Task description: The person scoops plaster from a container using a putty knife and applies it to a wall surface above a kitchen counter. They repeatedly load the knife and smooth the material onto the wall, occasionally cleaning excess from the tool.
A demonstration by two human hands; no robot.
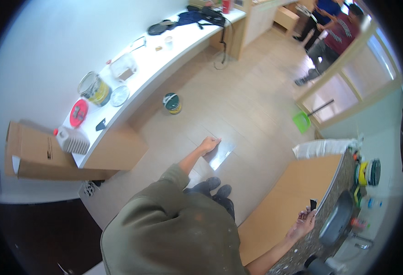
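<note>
My left hand [209, 145] is stretched forward, fingers closed at the corner of a shiny, flat, rectangular sheet [221, 155]. Whether that sheet is metal or clear plastic I cannot tell. On the right, my right hand [304, 223] grips a small scraper [313, 205] with a dark end pointing up, held over the counter's edge. Pale smears mark the fingers of this hand. Beneath it runs a speckled stone countertop [297, 255] above a tan front panel [281, 195].
A sink [337, 218] and a yellow-and-green tub [370, 173] line the right counter. On the left, a white counter [153, 59] holds a large can [94, 89] and a jug [72, 140]. A paint bucket [172, 103] and green dustpan [301, 122] stand on the floor. Two people [341, 34] are far right.
</note>
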